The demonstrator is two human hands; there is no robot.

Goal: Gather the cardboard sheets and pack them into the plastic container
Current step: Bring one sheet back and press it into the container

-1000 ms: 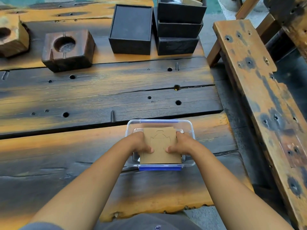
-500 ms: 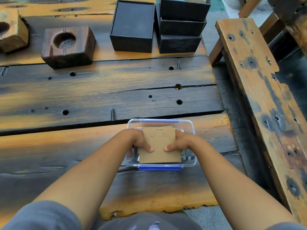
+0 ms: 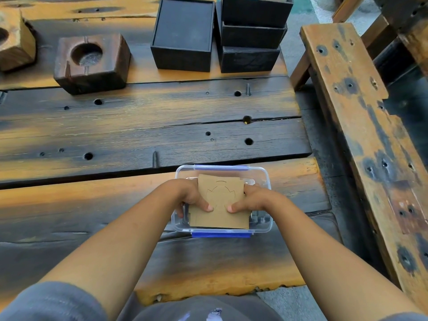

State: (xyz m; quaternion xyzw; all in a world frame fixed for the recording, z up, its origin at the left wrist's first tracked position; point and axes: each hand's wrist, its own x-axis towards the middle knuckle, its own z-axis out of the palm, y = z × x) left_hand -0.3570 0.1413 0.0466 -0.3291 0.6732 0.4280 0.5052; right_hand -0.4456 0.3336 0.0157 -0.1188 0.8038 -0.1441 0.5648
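Note:
A clear plastic container (image 3: 266,174) with blue clips on its near and far sides sits on the wooden table near me. A stack of brown cardboard sheets (image 3: 220,217) with a curved cut outline on top rests in its opening, tilted up at the far end. My left hand (image 3: 187,195) grips the stack's left edge, thumb on top. On the right edge, my right hand (image 3: 251,198) holds it the same way. The container's floor is hidden under the sheets.
Dark wooden block with a round hollow (image 3: 91,63) stands at the back left, a lighter block (image 3: 14,42) beside it. Black boxes (image 3: 183,38) and a stack of them (image 3: 252,33) are at the back. A wooden bench (image 3: 361,135) runs along the right.
Both thumbs have slid closer together on top of the sheets, and the stack sits slightly lower in the container. The container has not moved on the table.

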